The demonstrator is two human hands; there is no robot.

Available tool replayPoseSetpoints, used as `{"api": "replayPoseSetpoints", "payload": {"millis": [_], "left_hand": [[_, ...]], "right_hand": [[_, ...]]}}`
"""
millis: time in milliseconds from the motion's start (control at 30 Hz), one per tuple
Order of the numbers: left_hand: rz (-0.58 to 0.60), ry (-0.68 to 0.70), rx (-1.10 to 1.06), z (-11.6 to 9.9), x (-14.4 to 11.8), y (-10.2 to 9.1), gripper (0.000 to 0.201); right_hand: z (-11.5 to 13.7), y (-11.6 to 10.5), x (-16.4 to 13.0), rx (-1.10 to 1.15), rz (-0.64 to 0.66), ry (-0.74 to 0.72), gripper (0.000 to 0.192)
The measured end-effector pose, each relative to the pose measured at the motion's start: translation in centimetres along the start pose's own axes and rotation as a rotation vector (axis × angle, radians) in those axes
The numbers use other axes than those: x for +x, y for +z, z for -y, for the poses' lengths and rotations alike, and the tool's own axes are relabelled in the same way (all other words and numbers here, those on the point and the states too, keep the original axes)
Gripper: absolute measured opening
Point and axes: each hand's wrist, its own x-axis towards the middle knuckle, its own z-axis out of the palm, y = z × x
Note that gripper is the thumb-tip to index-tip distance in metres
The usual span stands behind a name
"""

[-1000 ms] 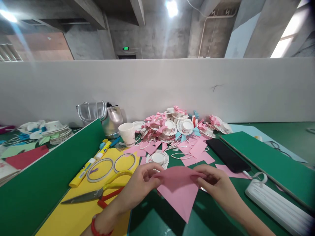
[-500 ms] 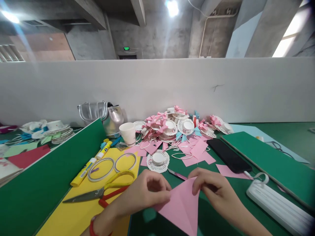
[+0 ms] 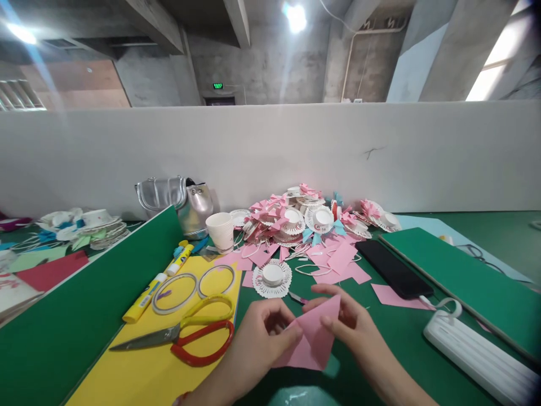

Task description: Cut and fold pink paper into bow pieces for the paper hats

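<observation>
Pink paper (image 3: 315, 338) is sitting low over the desk (image 3: 389, 344); your left hand (image 3: 257, 344) and right hand (image 3: 350, 330) are both pinching it; keep edges aligned while you're creasing, scissors (image 3: 186, 335) lying just beside.

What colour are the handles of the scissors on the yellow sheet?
One handle is yellow, the other red, on the scissors; the head view shows it clearly.
</observation>
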Motion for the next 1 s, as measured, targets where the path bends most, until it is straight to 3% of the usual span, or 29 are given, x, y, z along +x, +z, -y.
{"api": "replayPoseSetpoints", "payload": {"millis": [133, 267, 400, 567, 900, 1000], "left_hand": [[-0.013, -0.015, 0.014, 0.7, -0.1, 1.2, 0.016], [0.006, -0.002, 0.029, 0.5, -0.3, 1.4, 0.019], [-0.011, -0.014, 0.014, 0.4, -0.3, 1.1, 0.018], [0.012, -0.132, -0.020, 0.7, 0.1, 0.9, 0.015], [0.110, -0.207, -0.208, 1.7, 0.4, 0.9, 0.017], [0.122, -0.218, -0.205, 1.8, 0.5, 0.7, 0.016]], "right_hand": [[-1.0, 1.0, -0.1, 0.038, -0.039, 0.099, 0.021], [-1.0, 1.0, -0.2, 0.072, -0.053, 0.138, 0.020], [-0.2, 0.4, -0.2, 0.072, -0.077, 0.117, 0.027], [0.1, -0.4, 0.3, 0.089, -0.140, 0.098, 0.023], [0.5, -2.1, 1.4, 0.212, -0.379, 0.149, 0.023], [0.6, -2.4, 1.5, 0.225, -0.395, 0.123, 0.019]]}}
